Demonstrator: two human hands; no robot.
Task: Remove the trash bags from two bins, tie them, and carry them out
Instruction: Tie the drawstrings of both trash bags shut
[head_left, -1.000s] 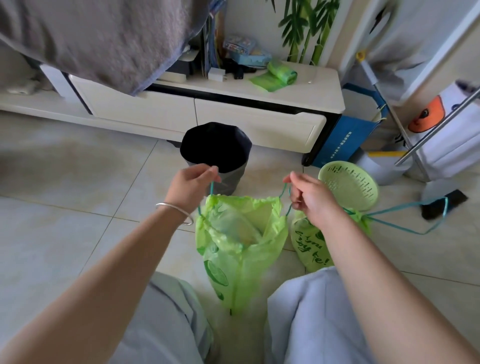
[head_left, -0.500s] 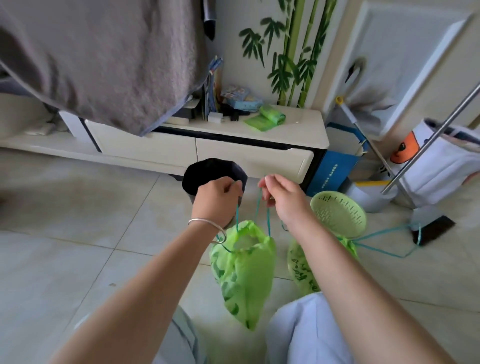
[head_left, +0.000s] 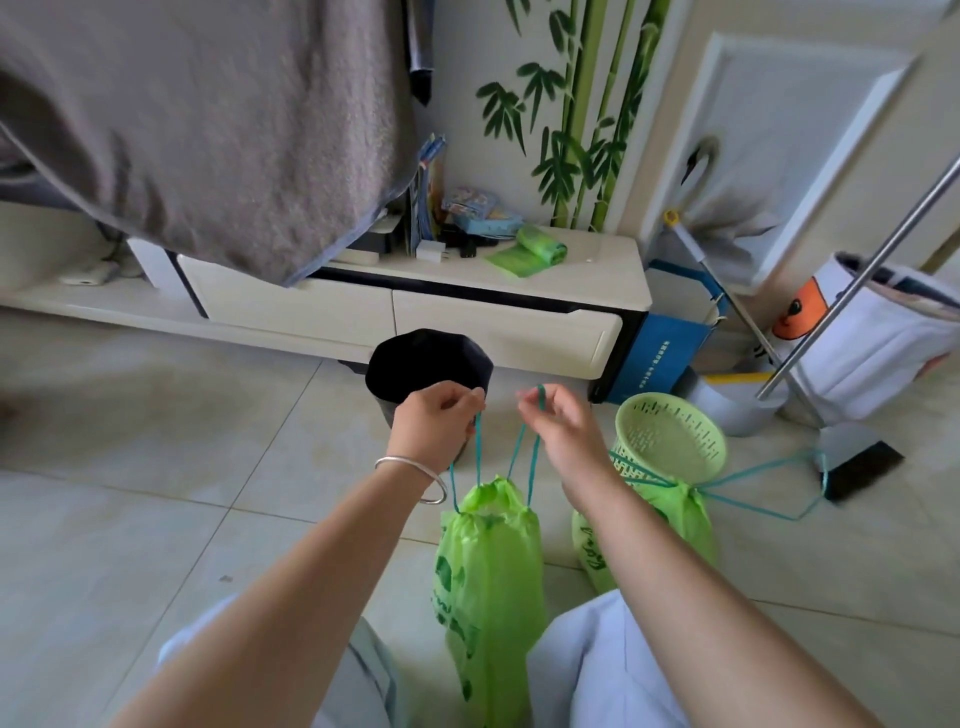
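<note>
Your left hand (head_left: 435, 422) and right hand (head_left: 558, 423) each pinch a teal drawstring loop (head_left: 530, 452), holding the cinched green trash bag (head_left: 488, 587) above the floor between your knees. A second tied green bag (head_left: 680, 512) lies beside the green basket bin (head_left: 670, 436); the black-lined bin (head_left: 426, 361) stands behind.

Bare forearms — a thin silver bangle (head_left: 413, 475) at the left wrist — pale grey-blue trousers (head_left: 587, 670).
</note>
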